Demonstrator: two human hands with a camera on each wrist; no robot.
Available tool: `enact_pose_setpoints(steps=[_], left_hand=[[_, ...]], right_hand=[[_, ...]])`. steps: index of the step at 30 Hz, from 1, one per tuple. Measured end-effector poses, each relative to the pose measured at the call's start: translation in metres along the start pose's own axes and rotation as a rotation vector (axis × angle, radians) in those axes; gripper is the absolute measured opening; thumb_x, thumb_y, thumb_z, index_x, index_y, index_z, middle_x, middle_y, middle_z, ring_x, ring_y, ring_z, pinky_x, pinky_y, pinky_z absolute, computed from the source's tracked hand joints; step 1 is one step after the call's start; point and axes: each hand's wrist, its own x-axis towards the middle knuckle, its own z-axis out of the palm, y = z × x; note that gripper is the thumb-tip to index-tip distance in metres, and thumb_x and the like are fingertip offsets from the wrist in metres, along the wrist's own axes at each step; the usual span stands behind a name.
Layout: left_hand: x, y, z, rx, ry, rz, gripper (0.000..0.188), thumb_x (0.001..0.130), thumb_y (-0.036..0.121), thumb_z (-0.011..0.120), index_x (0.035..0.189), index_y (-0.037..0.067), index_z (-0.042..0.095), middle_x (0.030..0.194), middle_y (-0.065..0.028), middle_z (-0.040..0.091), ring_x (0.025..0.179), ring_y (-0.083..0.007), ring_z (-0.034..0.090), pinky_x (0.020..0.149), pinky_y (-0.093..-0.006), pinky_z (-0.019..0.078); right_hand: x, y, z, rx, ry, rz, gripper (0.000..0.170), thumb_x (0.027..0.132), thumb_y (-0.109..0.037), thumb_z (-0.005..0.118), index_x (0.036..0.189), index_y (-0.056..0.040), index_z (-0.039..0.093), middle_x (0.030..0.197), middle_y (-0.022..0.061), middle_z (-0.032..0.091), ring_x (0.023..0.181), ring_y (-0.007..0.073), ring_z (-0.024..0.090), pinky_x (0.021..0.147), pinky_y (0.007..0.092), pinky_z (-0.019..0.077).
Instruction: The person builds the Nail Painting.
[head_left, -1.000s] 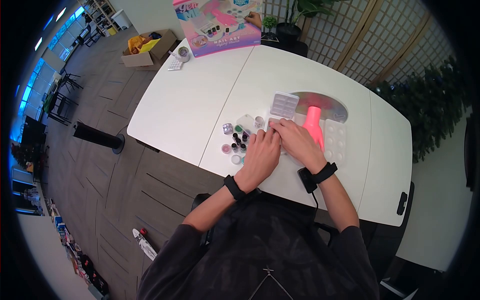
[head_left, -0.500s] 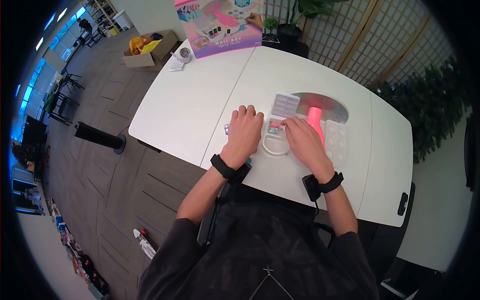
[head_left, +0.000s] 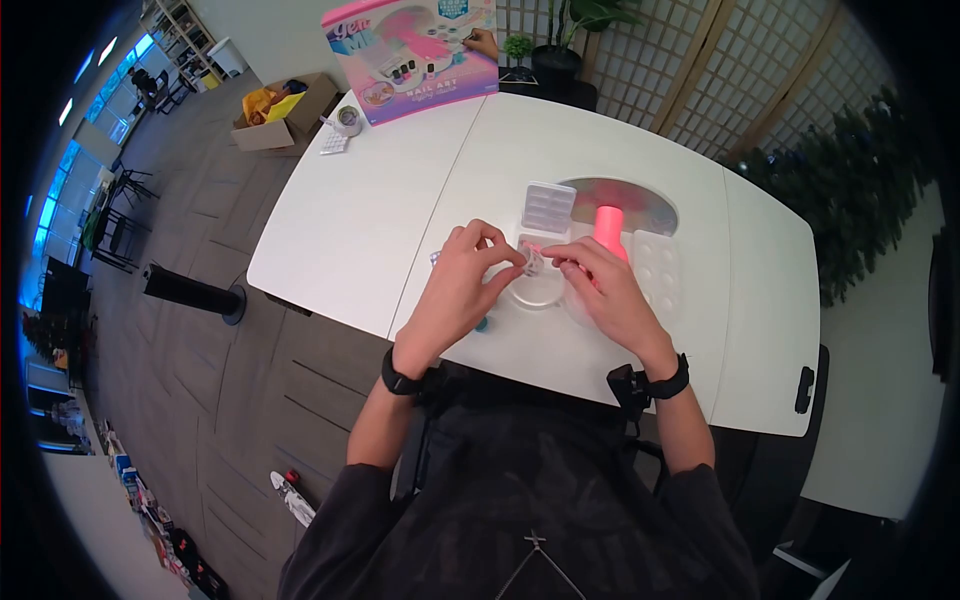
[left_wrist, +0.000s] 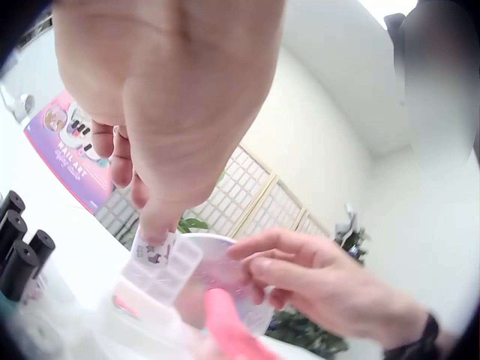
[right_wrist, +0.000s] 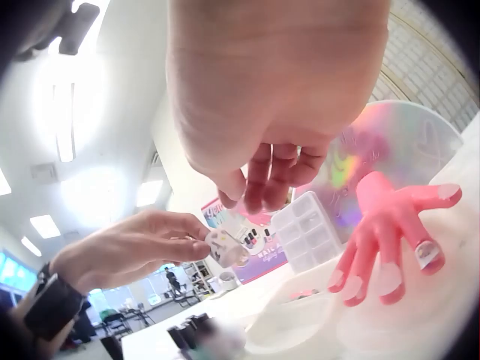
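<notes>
- A white table (head_left: pixel 340 230) is spreading before the person; from here I'm seeing the work happening near its front edge.
- A box (head_left: pixel 410 60) is standing at the back, showing "NAIL ART" in capitals; its script above is reading unclearly.
- A shiny disc (right_wrist: pixel 442 131) is displaying a heart outline, no brand that I'm making out.
- The left hand (head_left: pixel 455 290) is pinching with thumb and fingertips; gripping only the edge would be leaving most of the surface reachable.
- The right hand (head_left: pixel 615 305) is hovering just beside, fingers loosely bent, narrowly spaced, with nothing visibly held; bracing it would be steadying fine fingertip work.
- A small clear patterned piece (right_wrist: pixel 227 247) is sitting in the left fingertips, above the white tray (head_left: pixel 537 300); keeping it low and squeezing lightly would be limiting drops or bending.
</notes>
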Motion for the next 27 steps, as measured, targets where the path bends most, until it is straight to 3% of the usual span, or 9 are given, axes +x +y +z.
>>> enact_pose_setpoints(steps=[2,3,5,8,12,15,22,27], left_hand=[[-0.008,0.008,-0.008,-0.327,-0.064,-0.071,0.014,0.09,0.005,0.079,0.104,0.006,0.078,0.108,-0.0064,0.06,0.093,-0.0239,0.059,0.084,-0.0345,0.0496],[-0.012,0.009,-0.008,-0.326,-0.06,-0.07,0.014,0.09,0.005,0.079,0.104,0.006,0.078,0.108,-0.0064,0.06,0.093,-0.0239,0.059,0.084,-0.0345,0.0496],[-0.019,0.012,-0.008,-0.444,0.028,-0.011,0.016,0.088,0.002,0.081,0.102,0.007,0.078,0.105,-0.0043,0.058,0.091,-0.0197,0.058,0.08,-0.0331,0.0478],[-0.03,0.023,-0.005,-0.319,0.041,0.065,0.021,0.086,0.001,0.083,0.105,0.01,0.078,0.105,-0.0044,0.056,0.094,-0.0205,0.057,0.08,-0.035,0.0476],[-0.034,0.025,0.002,-0.21,0.116,0.193,0.025,0.083,-0.002,0.084,0.104,0.011,0.079,0.106,-0.0049,0.057,0.093,-0.0217,0.057,0.078,-0.0347,0.0483],[-0.035,0.025,0.005,-0.217,0.127,0.213,0.027,0.081,-0.002,0.084,0.104,0.011,0.079,0.107,-0.0056,0.058,0.093,-0.0225,0.058,0.079,-0.0358,0.0498],[-0.037,0.03,0.013,-0.282,0.119,0.151,0.025,0.082,-0.003,0.084,0.103,0.008,0.076,0.109,-0.0057,0.06,0.093,-0.0221,0.062,0.078,-0.0345,0.0494],[-0.044,0.032,0.02,-0.435,0.119,0.044,0.021,0.086,-0.001,0.083,0.104,0.005,0.074,0.113,-0.0082,0.06,0.103,-0.0231,0.064,0.088,-0.0349,0.0513]], right_hand=[[-0.003,-0.005,0.003,0.402,0.043,0.145,0.023,0.112,-0.019,0.055,0.112,-0.0006,0.069,0.097,0.0036,0.067,0.092,0.0161,0.064,0.08,0.0321,0.0518],[-0.007,-0.003,0.002,0.401,0.042,0.141,0.023,0.112,-0.019,0.055,0.112,-0.0006,0.069,0.097,0.0036,0.067,0.092,0.0161,0.064,0.08,0.0321,0.0518],[-0.018,0.002,-0.001,0.694,-0.035,0.347,0.029,0.115,-0.024,0.052,0.107,-0.0015,0.069,0.09,0.0,0.065,0.083,0.0078,0.06,0.071,0.0255,0.0469],[-0.034,-0.008,0.002,0.931,-0.148,0.471,0.031,0.115,-0.027,0.053,0.103,-0.0026,0.069,0.083,-0.0004,0.062,0.074,0.0065,0.057,0.064,0.023,0.0425],[-0.037,-0.018,0.005,0.929,-0.106,0.597,0.025,0.112,-0.026,0.06,0.103,-0.0038,0.067,0.078,-0.0048,0.054,0.068,0.0029,0.045,0.06,0.0209,0.0356],[-0.039,-0.016,0.009,0.989,-0.067,0.58,0.021,0.11,-0.025,0.063,0.108,-0.004,0.066,0.079,-0.006,0.051,0.068,0.0019,0.042,0.06,0.0203,0.0331],[-0.042,-0.011,0.014,1.149,-0.063,0.525,0.017,0.109,-0.021,0.064,0.11,-0.0042,0.065,0.081,-0.0044,0.053,0.07,0.0039,0.046,0.062,0.022,0.0359],[-0.046,-0.011,0.021,1.271,-0.03,0.537,0.012,0.106,-0.015,0.068,0.112,-0.0046,0.063,0.084,-0.0024,0.058,0.074,0.0061,0.05,0.067,0.0235,0.0408]])
